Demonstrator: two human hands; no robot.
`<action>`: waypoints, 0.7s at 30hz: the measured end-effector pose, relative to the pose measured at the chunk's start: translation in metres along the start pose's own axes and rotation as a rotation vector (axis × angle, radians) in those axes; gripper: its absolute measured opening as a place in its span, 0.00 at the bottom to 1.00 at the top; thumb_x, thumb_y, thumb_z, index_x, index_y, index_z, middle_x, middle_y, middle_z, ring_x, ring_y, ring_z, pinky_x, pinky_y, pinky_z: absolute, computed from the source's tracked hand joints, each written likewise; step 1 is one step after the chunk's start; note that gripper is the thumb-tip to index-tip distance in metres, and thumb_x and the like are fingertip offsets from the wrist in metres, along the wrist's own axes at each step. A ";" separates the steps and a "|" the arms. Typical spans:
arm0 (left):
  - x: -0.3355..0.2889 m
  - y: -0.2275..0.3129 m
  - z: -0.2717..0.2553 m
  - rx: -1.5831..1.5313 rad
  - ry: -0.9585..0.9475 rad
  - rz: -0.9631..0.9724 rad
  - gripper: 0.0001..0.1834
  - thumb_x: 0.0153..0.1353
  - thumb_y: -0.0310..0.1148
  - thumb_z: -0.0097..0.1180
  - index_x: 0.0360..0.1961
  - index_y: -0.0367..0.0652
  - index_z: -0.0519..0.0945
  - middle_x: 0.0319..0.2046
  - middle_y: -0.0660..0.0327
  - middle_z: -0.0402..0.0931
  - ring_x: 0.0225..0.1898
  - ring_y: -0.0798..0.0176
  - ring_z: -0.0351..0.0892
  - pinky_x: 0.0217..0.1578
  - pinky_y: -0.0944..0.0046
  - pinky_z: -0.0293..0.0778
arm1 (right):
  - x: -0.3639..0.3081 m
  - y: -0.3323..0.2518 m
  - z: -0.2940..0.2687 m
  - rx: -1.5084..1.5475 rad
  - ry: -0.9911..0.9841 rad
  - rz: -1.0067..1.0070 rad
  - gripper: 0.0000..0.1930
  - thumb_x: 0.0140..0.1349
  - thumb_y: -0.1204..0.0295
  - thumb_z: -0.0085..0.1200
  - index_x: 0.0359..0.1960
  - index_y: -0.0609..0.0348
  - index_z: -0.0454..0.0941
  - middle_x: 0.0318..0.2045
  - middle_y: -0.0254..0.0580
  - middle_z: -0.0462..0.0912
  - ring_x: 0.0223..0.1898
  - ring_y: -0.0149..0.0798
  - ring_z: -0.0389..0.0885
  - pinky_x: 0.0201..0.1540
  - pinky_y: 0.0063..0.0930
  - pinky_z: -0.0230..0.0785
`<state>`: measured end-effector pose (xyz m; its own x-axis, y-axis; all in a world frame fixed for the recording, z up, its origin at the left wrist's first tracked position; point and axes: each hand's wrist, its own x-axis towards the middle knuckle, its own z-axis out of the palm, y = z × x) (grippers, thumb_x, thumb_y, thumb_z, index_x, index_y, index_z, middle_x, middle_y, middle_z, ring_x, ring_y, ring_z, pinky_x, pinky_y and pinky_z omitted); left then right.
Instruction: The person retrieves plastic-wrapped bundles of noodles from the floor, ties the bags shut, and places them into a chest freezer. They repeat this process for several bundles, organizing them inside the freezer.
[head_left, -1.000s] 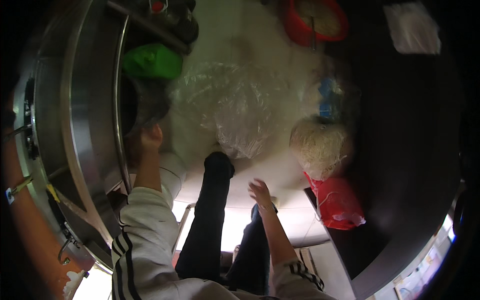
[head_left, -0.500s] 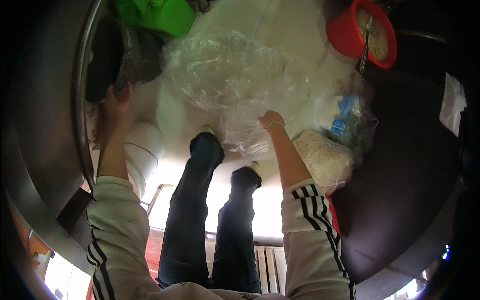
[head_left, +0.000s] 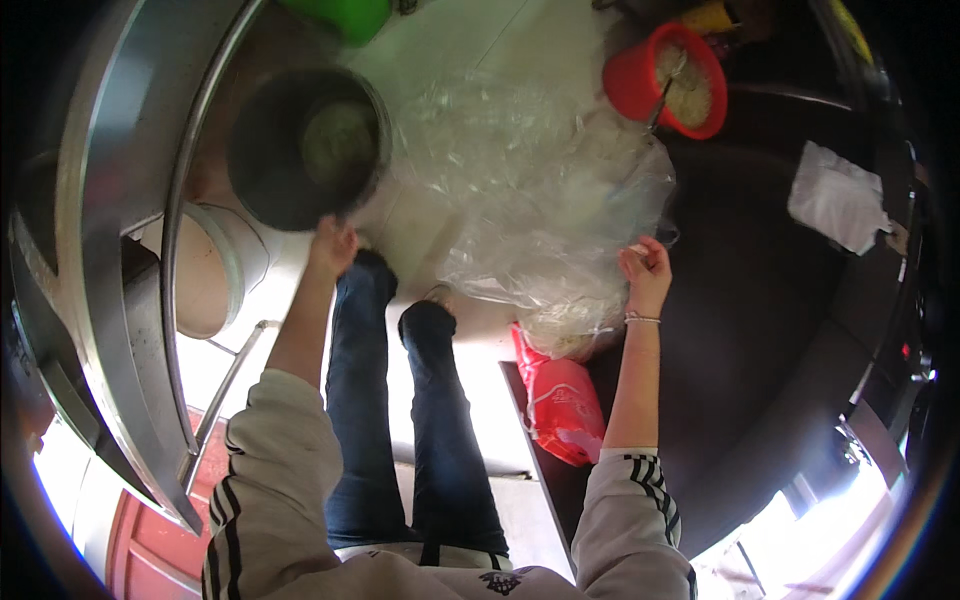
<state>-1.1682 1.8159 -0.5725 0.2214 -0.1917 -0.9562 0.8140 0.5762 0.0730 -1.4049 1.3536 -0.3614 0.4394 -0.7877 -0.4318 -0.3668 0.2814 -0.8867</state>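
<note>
My left hand [head_left: 336, 246] is closed on the near rim of a dark bucket [head_left: 262, 150], which is tipped so that its inside faces me. Something pale and round shows at the bottom of the bucket, too blurred to name. A large crumpled clear plastic bag [head_left: 500, 150] is spread across the pale floor. My right hand [head_left: 646, 262] pinches the right end of this bag, fingers closed, beside a dark surface. Below the bag's edge a wrapped pale bundle [head_left: 565, 325] is partly covered.
A red bucket [head_left: 632, 85] of pale grains with a metal-handled utensil stands far right. Nearer are a red bag [head_left: 565, 405] and the dark surface [head_left: 740, 330], bearing a white plastic sheet [head_left: 838, 198]. Leftward are a metal rail [head_left: 178, 210], a white pail [head_left: 205, 275] and a green container [head_left: 350, 14].
The dark bucket has come rightward from beside the rail with my left hand. My right hand has moved right, pulling the clear bag over the wrapped things there. The view has shifted.
</note>
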 end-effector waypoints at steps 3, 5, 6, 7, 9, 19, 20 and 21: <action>-0.028 -0.071 -0.018 0.043 -0.009 -0.062 0.14 0.60 0.51 0.54 0.37 0.54 0.74 0.27 0.63 0.78 0.26 0.63 0.77 0.27 0.66 0.77 | -0.018 -0.086 0.003 -0.003 0.061 -0.112 0.20 0.53 0.89 0.49 0.48 0.60 0.67 0.28 0.33 0.74 0.31 0.29 0.74 0.35 0.25 0.72; -0.065 -0.125 -0.022 0.312 0.206 0.019 0.18 0.59 0.55 0.53 0.41 0.56 0.70 0.26 0.64 0.73 0.21 0.65 0.72 0.21 0.68 0.72 | -0.052 -0.116 -0.004 0.045 -0.009 -0.067 0.23 0.52 0.89 0.47 0.51 0.61 0.66 0.27 0.32 0.73 0.30 0.28 0.71 0.37 0.24 0.70; -0.087 -0.144 -0.013 0.404 0.332 -0.065 0.18 0.60 0.54 0.53 0.43 0.57 0.70 0.32 0.64 0.72 0.27 0.66 0.72 0.28 0.66 0.73 | -0.071 -0.128 -0.012 0.074 -0.079 0.003 0.23 0.52 0.89 0.47 0.51 0.61 0.66 0.27 0.31 0.72 0.30 0.27 0.72 0.38 0.23 0.69; -0.112 -0.159 -0.001 0.490 0.245 -0.042 0.18 0.60 0.54 0.53 0.45 0.57 0.70 0.34 0.64 0.71 0.30 0.66 0.71 0.33 0.63 0.73 | -0.091 -0.135 -0.019 0.117 -0.181 0.059 0.24 0.52 0.89 0.47 0.52 0.61 0.66 0.27 0.31 0.72 0.30 0.27 0.72 0.39 0.23 0.69; -0.164 -0.172 0.038 0.676 0.095 0.013 0.20 0.60 0.53 0.53 0.49 0.58 0.70 0.39 0.65 0.71 0.37 0.65 0.71 0.41 0.59 0.71 | -0.142 -0.130 -0.029 0.106 -0.212 0.038 0.22 0.52 0.88 0.48 0.51 0.62 0.70 0.26 0.29 0.71 0.29 0.27 0.71 0.39 0.22 0.68; -0.307 -0.179 0.278 0.972 -0.651 -0.268 0.55 0.53 0.56 0.59 0.70 0.57 0.34 0.69 0.53 0.39 0.65 0.43 0.52 0.58 0.41 0.57 | -0.342 0.077 0.020 -0.816 -0.297 -0.290 0.11 0.59 0.70 0.51 0.42 0.59 0.75 0.39 0.46 0.78 0.43 0.45 0.76 0.46 0.40 0.69; -0.310 -0.193 0.278 1.142 -0.600 -0.240 0.58 0.50 0.54 0.62 0.69 0.56 0.32 0.66 0.49 0.45 0.64 0.45 0.55 0.56 0.42 0.60 | -0.346 0.098 0.030 -0.908 -0.370 -0.248 0.13 0.60 0.69 0.49 0.44 0.60 0.74 0.41 0.45 0.78 0.44 0.43 0.75 0.48 0.39 0.68; -0.307 -0.209 0.274 1.284 -0.582 -0.189 0.62 0.46 0.51 0.66 0.69 0.56 0.30 0.64 0.46 0.51 0.62 0.47 0.58 0.54 0.42 0.62 | -0.347 0.115 0.039 -1.074 -0.426 -0.286 0.15 0.62 0.67 0.47 0.47 0.61 0.72 0.43 0.45 0.77 0.46 0.42 0.74 0.51 0.38 0.67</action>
<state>-1.2590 1.5367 -0.2169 -0.0147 -0.6588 -0.7521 0.6999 -0.5440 0.4628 -1.5671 1.6806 -0.3202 0.7797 -0.4443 -0.4411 -0.6210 -0.6381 -0.4550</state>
